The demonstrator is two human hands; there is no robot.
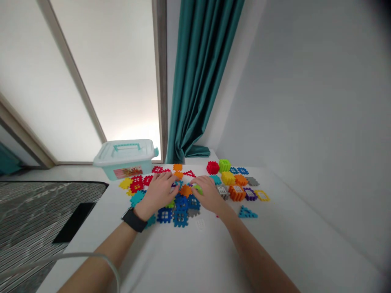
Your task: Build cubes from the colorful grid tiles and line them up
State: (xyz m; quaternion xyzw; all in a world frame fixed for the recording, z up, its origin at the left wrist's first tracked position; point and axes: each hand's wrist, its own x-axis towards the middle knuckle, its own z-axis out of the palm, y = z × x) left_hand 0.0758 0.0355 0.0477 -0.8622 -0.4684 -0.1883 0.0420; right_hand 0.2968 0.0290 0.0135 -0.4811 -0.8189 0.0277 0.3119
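Many waffle-shaped interlocking plastic blocks in bright colours lie spread over a white table (pixel 284 232). My left hand (pixel 159 191) rests among them, its fingertips on or just behind a blue plastic block (pixel 177 185). A black watch (pixel 133 220) circles that wrist. My right hand (pixel 207 194) is close by on the right, curled around a lime-green plastic piece (pixel 198 189). Between the hands sits an orange block (pixel 185 190), with a pile of blue grid blocks (pixel 181 207) just below it. A teal triangle piece (pixel 247 213) lies apart on the right.
A plastic storage box with a pale teal lid and handle (pixel 124 158) stands behind the blocks at the left. A teal curtain (pixel 195 81) hangs behind them. A dark striped surface (pixel 36 215) lies left of the table, and a pale cable (pixel 88 255) crosses the lower left.
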